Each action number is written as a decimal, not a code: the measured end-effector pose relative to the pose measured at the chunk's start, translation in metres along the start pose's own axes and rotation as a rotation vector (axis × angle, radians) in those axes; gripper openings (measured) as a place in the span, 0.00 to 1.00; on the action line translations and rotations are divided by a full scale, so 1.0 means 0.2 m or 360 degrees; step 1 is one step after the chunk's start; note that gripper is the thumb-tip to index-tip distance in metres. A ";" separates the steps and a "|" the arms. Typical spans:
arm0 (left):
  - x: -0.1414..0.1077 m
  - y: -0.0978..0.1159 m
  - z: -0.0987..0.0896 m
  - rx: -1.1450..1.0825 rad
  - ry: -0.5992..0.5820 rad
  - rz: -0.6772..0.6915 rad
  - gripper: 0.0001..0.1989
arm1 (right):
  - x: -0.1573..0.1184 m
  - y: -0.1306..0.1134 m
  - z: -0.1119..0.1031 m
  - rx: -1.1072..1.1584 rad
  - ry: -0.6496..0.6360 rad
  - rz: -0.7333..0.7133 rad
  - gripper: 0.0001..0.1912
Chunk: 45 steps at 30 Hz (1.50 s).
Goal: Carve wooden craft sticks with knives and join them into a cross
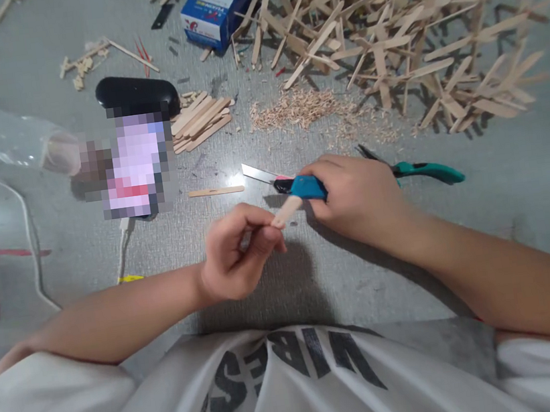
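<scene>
My left hand (242, 247) pinches one end of a short piece of wooden craft stick (287, 211) between thumb and fingertips. Close by on the right, my right hand (354, 189) is wrapped round a blue utility knife (308, 188). Its blade (256, 173) is extended and points to the upper left, away from the held piece. Just beyond my left hand, a single craft stick (216, 191) with a small slit near its middle lies flat on the table. A heap of wood shavings (302, 108) lies past the knife.
Teal-handled pliers (427, 172) lie beside my right wrist. Behind are a big pile of joined craft sticks (379, 37), a blue box (221, 7) and a loose stick stack (203, 121). A phone (132, 164), black case (136, 96), plastic bottle (17, 138) and white cable (33, 244) occupy the left.
</scene>
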State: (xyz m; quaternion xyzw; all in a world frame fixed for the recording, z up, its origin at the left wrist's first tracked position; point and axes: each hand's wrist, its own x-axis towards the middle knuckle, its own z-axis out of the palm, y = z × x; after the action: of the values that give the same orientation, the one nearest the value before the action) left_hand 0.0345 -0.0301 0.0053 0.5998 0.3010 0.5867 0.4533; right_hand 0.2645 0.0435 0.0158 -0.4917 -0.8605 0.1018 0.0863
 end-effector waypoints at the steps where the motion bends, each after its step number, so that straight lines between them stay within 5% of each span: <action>1: 0.00 0.00 0.00 0.0049 -0.0085 0.0090 0.03 | 0.00 0.00 0.00 0.0025 -0.0008 0.0053 0.11; 8: 0.04 -0.01 -0.01 0.0162 -0.0376 0.0464 0.06 | 0.05 -0.02 -0.04 0.0075 -0.0166 0.0262 0.04; 28: 0.02 0.00 -0.01 0.0203 -0.0330 0.0280 0.07 | 0.07 -0.04 -0.08 0.0294 -0.0107 0.0328 0.27; 32: 0.02 0.00 -0.01 0.0234 -0.0322 0.0247 0.07 | 0.06 0.00 -0.03 0.0122 0.0007 0.0169 0.19; 38: 0.02 -0.02 -0.01 0.0282 -0.0382 0.0419 0.07 | 0.07 -0.01 -0.05 -0.0009 -0.0206 0.0323 0.07; 41: 0.01 -0.03 0.01 0.0296 -0.0461 0.0609 0.05 | 0.05 -0.06 -0.06 0.0006 -0.0110 0.0183 0.06; 45: -0.03 -0.02 0.05 0.0275 -0.0686 0.0838 0.02 | 0.01 -0.15 -0.03 0.0019 -0.0020 -0.0303 0.10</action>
State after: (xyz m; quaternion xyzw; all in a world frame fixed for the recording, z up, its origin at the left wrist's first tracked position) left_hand 0.0445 -0.0354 -0.0006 0.8031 0.0819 0.5157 0.2870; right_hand 0.2392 0.0303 0.0287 -0.4065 -0.9032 0.1014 0.0931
